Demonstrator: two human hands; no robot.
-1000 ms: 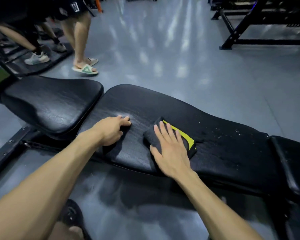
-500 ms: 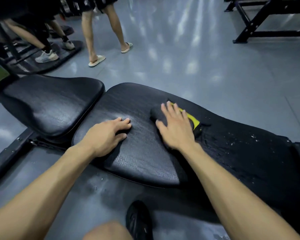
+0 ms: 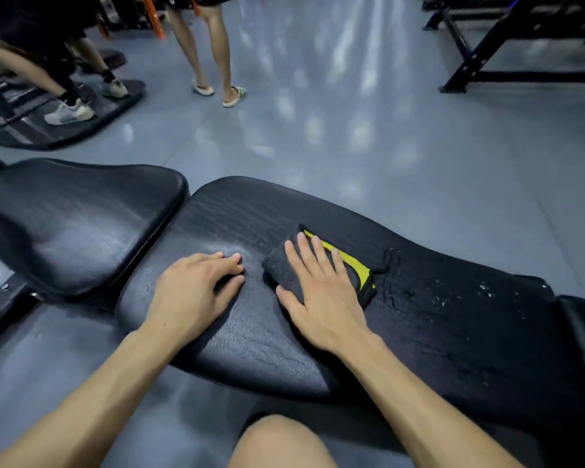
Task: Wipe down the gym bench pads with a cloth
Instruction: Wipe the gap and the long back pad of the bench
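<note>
The long back pad (image 3: 318, 332) runs left to right across your front, its flecked, unwiped stretch lying to your right. Your right hand (image 3: 321, 298) presses flat, fingers straight, on the cloth (image 3: 362, 265). Your left hand (image 3: 193, 295) rests beside it, fingers loosely bent, gripping nothing.

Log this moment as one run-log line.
right hand: flat on black-and-yellow folded cloth | left hand: rests on long black vinyl bench pad | white specks: unwiped
</note>
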